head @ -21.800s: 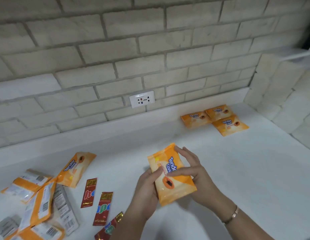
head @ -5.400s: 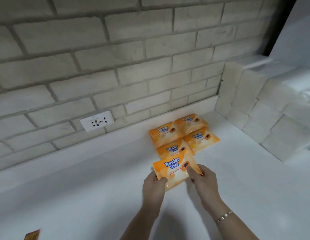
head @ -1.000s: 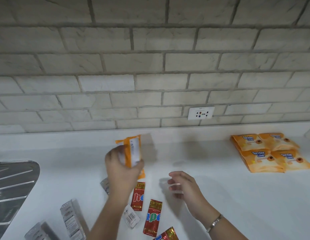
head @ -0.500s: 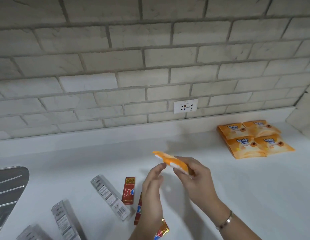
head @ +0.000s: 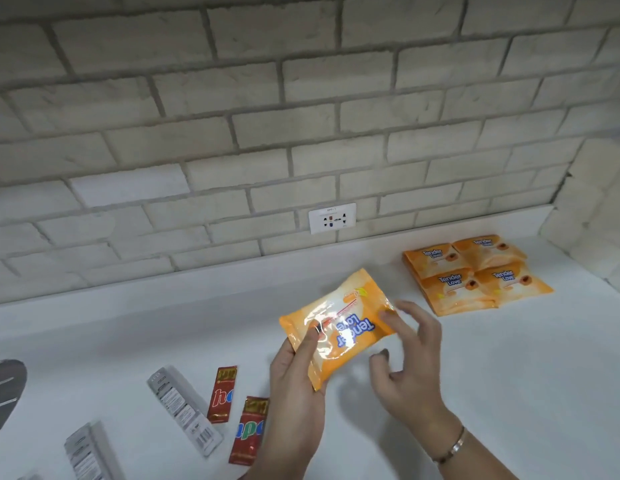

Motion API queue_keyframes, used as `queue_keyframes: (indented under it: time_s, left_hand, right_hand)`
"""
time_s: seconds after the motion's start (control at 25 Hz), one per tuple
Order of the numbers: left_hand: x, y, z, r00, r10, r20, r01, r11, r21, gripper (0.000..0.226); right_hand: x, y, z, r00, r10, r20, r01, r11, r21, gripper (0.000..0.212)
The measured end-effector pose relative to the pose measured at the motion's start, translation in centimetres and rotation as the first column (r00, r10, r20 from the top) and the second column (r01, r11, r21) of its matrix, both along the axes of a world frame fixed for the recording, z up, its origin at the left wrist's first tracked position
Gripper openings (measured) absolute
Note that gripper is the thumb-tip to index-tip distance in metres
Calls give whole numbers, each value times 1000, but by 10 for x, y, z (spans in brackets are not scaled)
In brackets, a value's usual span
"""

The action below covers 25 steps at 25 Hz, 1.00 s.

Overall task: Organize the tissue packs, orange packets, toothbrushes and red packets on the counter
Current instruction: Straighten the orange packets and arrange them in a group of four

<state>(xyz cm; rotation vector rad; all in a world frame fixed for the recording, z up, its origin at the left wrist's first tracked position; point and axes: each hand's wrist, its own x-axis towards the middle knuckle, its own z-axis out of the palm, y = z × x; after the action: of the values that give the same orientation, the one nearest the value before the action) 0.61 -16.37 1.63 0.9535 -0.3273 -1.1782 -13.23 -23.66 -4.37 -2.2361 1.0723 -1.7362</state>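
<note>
My left hand (head: pixel 294 393) grips an orange tissue pack (head: pixel 339 327) from below, label side up and upside down to me, held above the white counter (head: pixel 509 375). My right hand (head: pixel 409 362) touches the pack's right edge with its fingertips, fingers spread. Several matching orange packs (head: pixel 475 275) lie grouped against the back wall at the right. Two red packets (head: pixel 222 394) (head: pixel 249 431) lie on the counter at lower left. Beside them are boxed toothbrushes (head: pixel 184 410) (head: pixel 87 455) in grey-white packaging.
A brick wall with a white power socket (head: pixel 332 218) runs along the back. A metal sink drainer (head: pixel 4 393) shows at the left edge. A brick side wall (head: pixel 599 230) closes the counter at the far right.
The orange pack was lifted by my left hand, passed edge-on between both hands, and is now turned flat with its label up; the view has shifted right.
</note>
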Motion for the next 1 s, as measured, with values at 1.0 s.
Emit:
queue_keyframes:
  time_s: [1.0]
  left_hand:
    - [-238, -124, 21, 997, 65, 34, -67, 996, 60, 29]
  right_hand:
    - [-260, -107, 82, 690, -68, 721, -713, 113, 692, 31]
